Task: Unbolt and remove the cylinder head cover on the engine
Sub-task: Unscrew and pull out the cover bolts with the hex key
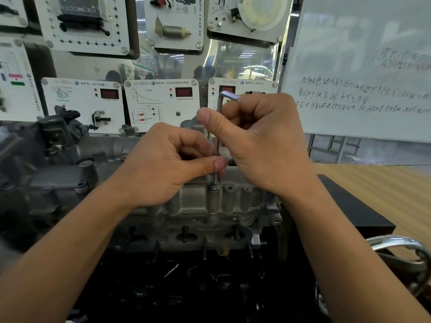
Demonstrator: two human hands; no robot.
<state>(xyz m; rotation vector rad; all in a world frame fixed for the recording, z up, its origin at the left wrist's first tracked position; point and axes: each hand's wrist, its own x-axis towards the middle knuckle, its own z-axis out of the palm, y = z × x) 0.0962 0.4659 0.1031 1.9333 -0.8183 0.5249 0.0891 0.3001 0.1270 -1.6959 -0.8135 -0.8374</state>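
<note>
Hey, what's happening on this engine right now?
A person has an L-shaped hex key standing in a bolt on the cylinder head cover. The right hand grips the key near its bend; the left hand pinches the shaft just above the bolt. The cover sits on the engine.

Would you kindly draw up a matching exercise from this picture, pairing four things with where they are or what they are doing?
Things
1. left hand
2. right hand
3. hex key
4. whiteboard

Places or states
A. stands upright, tip in a bolt on the engine
B. bears handwriting, at the far right
C. pinches the tool's lower shaft
D. grips the tool just below its bend

Pairs: 1-C, 2-D, 3-A, 4-B
</note>
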